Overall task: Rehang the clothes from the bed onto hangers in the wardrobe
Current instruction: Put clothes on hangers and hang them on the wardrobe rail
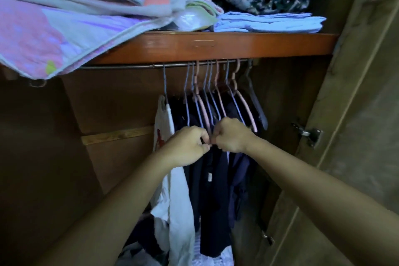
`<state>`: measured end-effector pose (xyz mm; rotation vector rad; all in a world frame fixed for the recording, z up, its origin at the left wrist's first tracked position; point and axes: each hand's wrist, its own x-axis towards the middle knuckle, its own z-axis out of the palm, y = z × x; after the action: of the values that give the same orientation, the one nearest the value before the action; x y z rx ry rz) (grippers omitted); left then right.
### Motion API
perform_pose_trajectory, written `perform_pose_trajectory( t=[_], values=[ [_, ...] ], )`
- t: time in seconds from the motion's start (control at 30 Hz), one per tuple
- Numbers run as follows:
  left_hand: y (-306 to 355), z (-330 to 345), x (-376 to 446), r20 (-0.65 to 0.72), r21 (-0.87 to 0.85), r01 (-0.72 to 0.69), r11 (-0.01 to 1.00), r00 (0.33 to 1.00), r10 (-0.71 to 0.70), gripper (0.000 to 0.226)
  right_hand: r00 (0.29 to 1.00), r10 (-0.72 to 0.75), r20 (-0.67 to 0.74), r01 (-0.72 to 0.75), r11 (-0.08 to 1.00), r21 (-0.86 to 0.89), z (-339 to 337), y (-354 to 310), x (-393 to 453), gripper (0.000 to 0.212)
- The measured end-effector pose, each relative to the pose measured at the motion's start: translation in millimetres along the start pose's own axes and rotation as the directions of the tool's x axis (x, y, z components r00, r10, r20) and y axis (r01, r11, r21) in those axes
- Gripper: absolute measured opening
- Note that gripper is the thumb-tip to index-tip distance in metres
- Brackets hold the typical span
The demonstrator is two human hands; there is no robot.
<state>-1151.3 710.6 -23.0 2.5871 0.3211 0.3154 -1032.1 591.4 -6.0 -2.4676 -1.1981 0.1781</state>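
**Settling a dark garment on its hanger**

Head view: at frame centre, our left hand (187, 147) and right hand (231, 136) meet, both grips curled, pinching the dark navy cloth garment (213, 190) under the thin blue wire hangers (207, 93) on the metal rail (129, 66). We judge straightening comes next.

Head cam, close, facing into wardrobe (356, 71).

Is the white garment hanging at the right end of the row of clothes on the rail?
No, the white garment hangs at the left end of the row on the rail, with the dark garments to its right.
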Motion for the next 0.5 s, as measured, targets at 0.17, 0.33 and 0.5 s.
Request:
perform_pose_trajectory(
  t=[0.17, 0.33, 0.5],
  values=[
    [52, 34, 14, 0.074, 0.194, -0.097, 0.976, 0.994, 0.084, 0.010, 0.988, 0.069, 0.137, -0.051, 0.990, -0.130, -17, 50, -57, 0.013],
    [111, 80, 22, 0.293, 0.176, -0.248, 0.953, 0.937, 0.190, 0.019, 0.974, 0.184, 0.136, -0.158, 0.971, -0.179, -32, 101, -129, 0.010],
    [162, 138, 27, 0.492, 0.138, -0.407, 0.903, 0.819, 0.293, 0.025, 0.934, 0.356, 0.024, -0.344, 0.916, -0.208, -39, 145, -209, 0.004]
  ],
)
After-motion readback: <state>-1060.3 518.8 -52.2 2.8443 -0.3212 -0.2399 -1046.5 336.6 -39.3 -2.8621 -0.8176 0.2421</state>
